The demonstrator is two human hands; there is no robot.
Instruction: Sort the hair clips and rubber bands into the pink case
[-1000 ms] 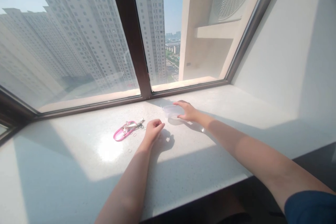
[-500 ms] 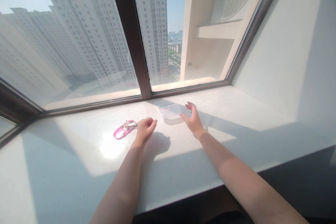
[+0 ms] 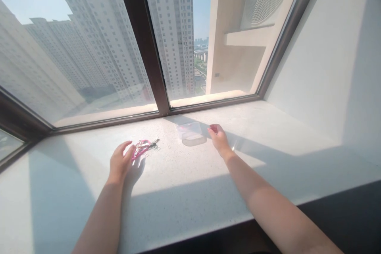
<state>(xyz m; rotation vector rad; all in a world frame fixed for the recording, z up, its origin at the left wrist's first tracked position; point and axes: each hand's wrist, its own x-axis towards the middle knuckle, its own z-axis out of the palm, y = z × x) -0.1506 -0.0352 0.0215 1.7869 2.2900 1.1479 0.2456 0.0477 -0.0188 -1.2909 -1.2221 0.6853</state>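
Observation:
My left hand (image 3: 120, 160) is at the left edge of a pink-rimmed oval item (image 3: 142, 147) heaped with small metal pieces. Its thumb and fingers are apart; whether they touch the rim I cannot tell. Several small rings (image 3: 158, 149) lie loose beside it on the white sill. To the right of a clear plastic box (image 3: 193, 137), my right hand (image 3: 219, 139) hovers with its fingers loosely curled in, and nothing shows in them. A pinkish patch shows at the box's back part.
The pale speckled windowsill (image 3: 184, 202) ends at a front edge over a dark area. Behind it stands a brown window frame (image 3: 151, 47), and a white wall (image 3: 321, 67) closes the right side. A small clear item (image 3: 233, 146) lies by my right wrist.
My left hand has moved left, from the right end of the pink-rimmed item to its left edge, and its fingers have spread. My right hand's fingers have curled in beside the box.

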